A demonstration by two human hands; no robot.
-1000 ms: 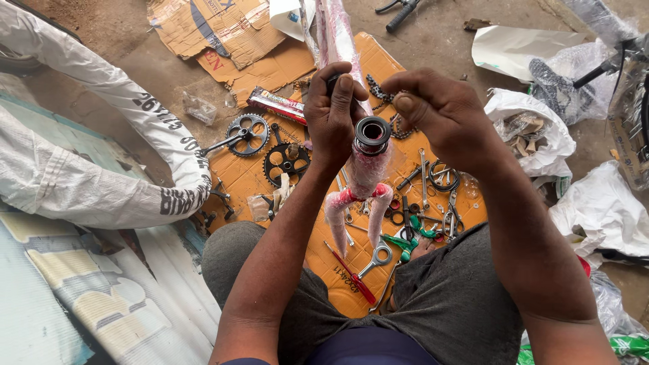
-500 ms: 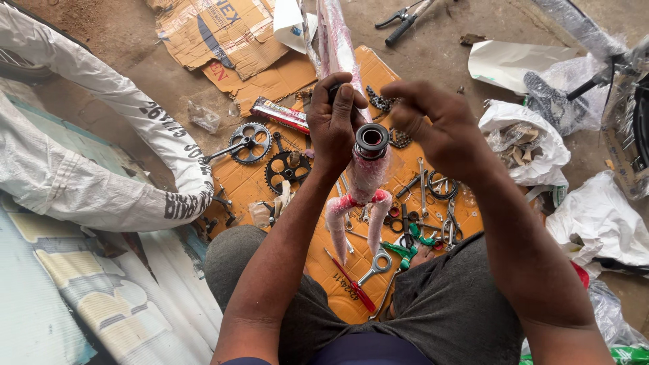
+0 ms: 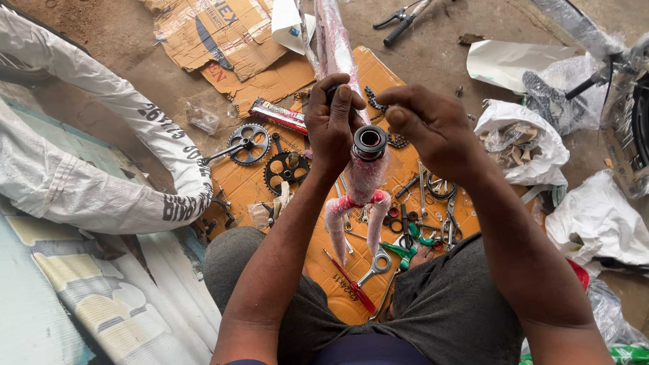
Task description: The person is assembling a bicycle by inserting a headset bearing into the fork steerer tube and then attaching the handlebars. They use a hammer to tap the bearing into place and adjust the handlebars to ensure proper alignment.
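Orange cardboard (image 3: 405,67) beneath hands gripping plastic-wrapped bicycle frame (image 3: 362,182).

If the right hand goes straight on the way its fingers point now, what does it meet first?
Probably the left hand: the right hand points leftward, just above the open metal tube end of the wrapped bicycle frame. Depth is unclear.

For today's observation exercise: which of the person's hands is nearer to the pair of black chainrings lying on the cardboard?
Left. The left hand grips the wrapped bicycle frame just right of the chainrings. The right hand hovers on the frame's far side, farther from them.
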